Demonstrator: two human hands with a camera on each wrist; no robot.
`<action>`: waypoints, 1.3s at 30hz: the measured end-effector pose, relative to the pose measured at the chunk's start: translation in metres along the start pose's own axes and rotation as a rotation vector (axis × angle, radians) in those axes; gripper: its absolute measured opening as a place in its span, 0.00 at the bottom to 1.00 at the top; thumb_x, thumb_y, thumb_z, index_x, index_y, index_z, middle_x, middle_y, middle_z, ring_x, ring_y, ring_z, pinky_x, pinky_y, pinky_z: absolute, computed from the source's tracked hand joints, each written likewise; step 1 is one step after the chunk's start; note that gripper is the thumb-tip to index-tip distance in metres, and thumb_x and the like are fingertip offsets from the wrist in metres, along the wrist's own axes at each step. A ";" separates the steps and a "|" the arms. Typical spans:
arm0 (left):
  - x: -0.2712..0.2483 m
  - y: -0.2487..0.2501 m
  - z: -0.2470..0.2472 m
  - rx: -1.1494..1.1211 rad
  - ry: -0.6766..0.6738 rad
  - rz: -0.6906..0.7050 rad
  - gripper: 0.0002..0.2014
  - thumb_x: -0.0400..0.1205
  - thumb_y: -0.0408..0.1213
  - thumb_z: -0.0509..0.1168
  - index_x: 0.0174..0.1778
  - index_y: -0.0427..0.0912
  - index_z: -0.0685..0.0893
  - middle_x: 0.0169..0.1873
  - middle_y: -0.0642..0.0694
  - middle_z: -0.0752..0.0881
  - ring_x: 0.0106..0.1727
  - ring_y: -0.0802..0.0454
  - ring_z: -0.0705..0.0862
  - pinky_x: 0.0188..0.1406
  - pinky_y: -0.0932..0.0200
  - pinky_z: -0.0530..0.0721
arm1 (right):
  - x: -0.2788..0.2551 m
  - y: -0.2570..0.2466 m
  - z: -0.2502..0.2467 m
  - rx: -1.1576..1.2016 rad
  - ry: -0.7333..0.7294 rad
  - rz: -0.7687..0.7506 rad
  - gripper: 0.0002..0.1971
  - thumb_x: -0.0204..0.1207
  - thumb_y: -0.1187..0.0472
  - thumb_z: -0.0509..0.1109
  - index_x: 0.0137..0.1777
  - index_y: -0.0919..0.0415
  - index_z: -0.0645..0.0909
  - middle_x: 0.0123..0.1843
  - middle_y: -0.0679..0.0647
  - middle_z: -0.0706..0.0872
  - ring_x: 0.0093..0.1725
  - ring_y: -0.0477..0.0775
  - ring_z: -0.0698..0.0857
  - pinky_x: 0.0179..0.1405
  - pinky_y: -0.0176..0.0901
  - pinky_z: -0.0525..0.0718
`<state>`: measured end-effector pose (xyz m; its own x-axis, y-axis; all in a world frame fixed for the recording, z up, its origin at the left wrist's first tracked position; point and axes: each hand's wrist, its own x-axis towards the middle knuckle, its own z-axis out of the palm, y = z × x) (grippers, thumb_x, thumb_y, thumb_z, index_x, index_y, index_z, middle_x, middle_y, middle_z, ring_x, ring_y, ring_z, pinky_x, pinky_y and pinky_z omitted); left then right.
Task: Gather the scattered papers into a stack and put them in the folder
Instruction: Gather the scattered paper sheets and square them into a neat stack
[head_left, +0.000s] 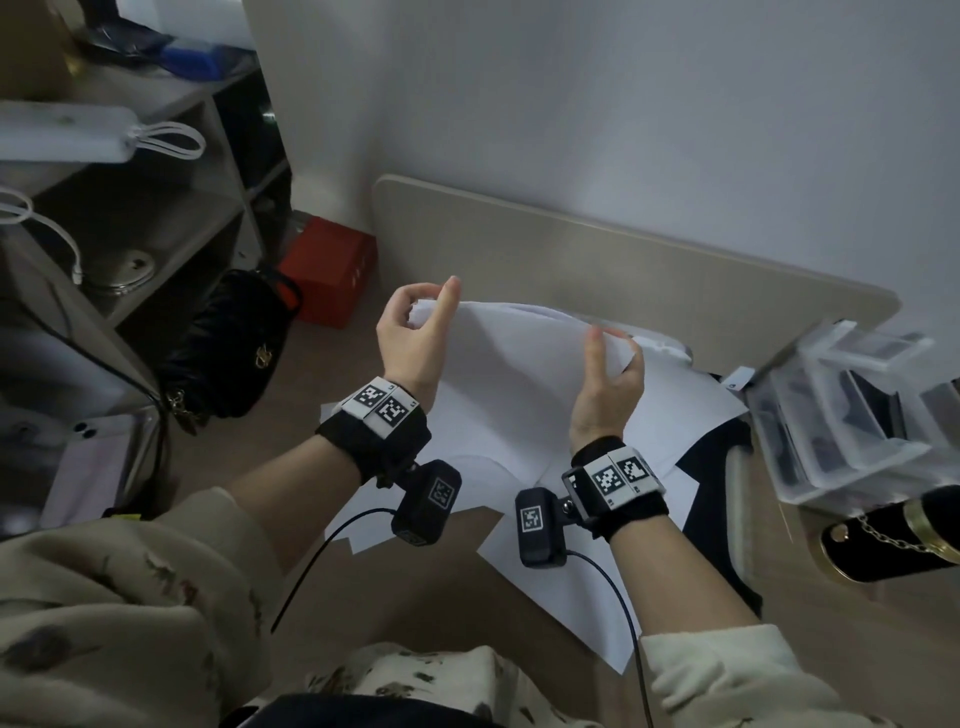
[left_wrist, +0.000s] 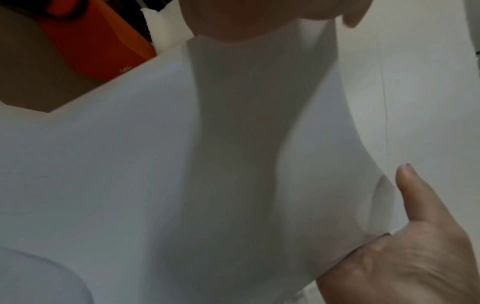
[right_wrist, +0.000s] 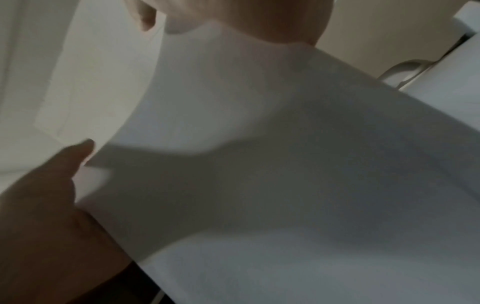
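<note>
Both hands hold a bowed bundle of white papers (head_left: 519, 358) a little above the table. My left hand (head_left: 428, 314) pinches its far left corner between thumb and fingers. The bundle's right edge is gripped by my right hand (head_left: 613, 358), thumb on the near face. More white sheets (head_left: 550, 582) lie overlapping on the table beneath. A black folder (head_left: 719, 457) shows under their right side, mostly covered. In the left wrist view the papers (left_wrist: 155, 164) fill the frame. The right wrist view is likewise filled by the papers (right_wrist: 285, 164).
The beige table (head_left: 623, 260) stands against a white wall. A clear plastic drawer box (head_left: 841, 410) and a black cylinder with a gold chain (head_left: 893, 540) sit at the right. On the floor to the left are a black bag (head_left: 228, 348), a red box (head_left: 327, 270) and a shelf (head_left: 130, 208).
</note>
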<state>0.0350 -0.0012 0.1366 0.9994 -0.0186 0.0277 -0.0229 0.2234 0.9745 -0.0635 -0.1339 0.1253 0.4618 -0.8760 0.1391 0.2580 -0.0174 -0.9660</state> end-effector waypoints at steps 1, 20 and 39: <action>0.000 -0.001 0.000 0.007 0.001 0.012 0.08 0.74 0.50 0.73 0.33 0.55 0.82 0.35 0.53 0.81 0.41 0.54 0.78 0.44 0.55 0.79 | 0.001 0.000 0.002 0.000 0.024 0.014 0.14 0.69 0.44 0.71 0.49 0.51 0.81 0.55 0.50 0.85 0.60 0.46 0.81 0.59 0.33 0.76; 0.003 -0.019 -0.025 -0.010 -0.291 -0.044 0.25 0.69 0.45 0.73 0.60 0.46 0.76 0.48 0.51 0.84 0.44 0.60 0.85 0.42 0.63 0.84 | 0.001 0.010 -0.012 -0.040 -0.131 0.048 0.21 0.70 0.57 0.76 0.61 0.63 0.77 0.52 0.50 0.85 0.52 0.46 0.84 0.57 0.35 0.82; 0.006 -0.075 -0.036 0.170 -0.327 -0.326 0.14 0.66 0.31 0.81 0.43 0.48 0.89 0.46 0.47 0.91 0.51 0.47 0.89 0.51 0.54 0.87 | -0.006 0.062 -0.018 0.022 -0.016 0.354 0.10 0.68 0.73 0.77 0.37 0.56 0.85 0.36 0.47 0.88 0.36 0.43 0.86 0.33 0.29 0.83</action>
<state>0.0434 0.0166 0.0553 0.8960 -0.3720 -0.2427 0.2588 -0.0067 0.9659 -0.0655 -0.1383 0.0607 0.5387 -0.8185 -0.1997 0.0978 0.2962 -0.9501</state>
